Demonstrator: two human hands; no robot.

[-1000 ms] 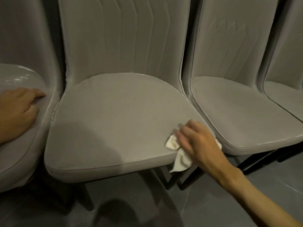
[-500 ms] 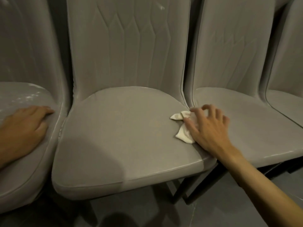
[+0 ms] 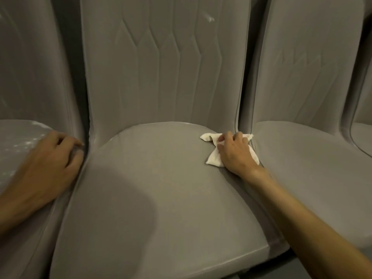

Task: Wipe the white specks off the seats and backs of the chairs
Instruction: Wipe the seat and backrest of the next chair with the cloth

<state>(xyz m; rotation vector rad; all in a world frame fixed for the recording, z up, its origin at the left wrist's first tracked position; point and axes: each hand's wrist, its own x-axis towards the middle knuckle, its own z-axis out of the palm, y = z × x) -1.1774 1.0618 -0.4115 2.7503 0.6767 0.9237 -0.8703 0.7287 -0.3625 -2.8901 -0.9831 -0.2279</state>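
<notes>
Grey padded chairs stand side by side. On the middle chair's seat (image 3: 153, 178), at its back right corner, lies a crumpled white cloth (image 3: 210, 137). My right hand (image 3: 235, 154) presses down on the cloth with curled fingers gripping it. A white speck (image 3: 210, 18) shows high on the middle chair's back (image 3: 161, 67). White specks (image 3: 26, 141) dust the left chair's seat (image 3: 12, 158). My left hand (image 3: 52, 158) rests on the right edge of that seat, fingers loosely bent, holding nothing.
A third chair's seat (image 3: 314, 168) and back (image 3: 302, 57) stand right of the middle one, touching it. A fourth chair (image 3: 364, 133) shows at the far right edge. My shadow falls on the middle seat's front left.
My right hand slid the cloth from the seat's front right edge up along its right side to the back corner. The camera has come closer and tilted up.
</notes>
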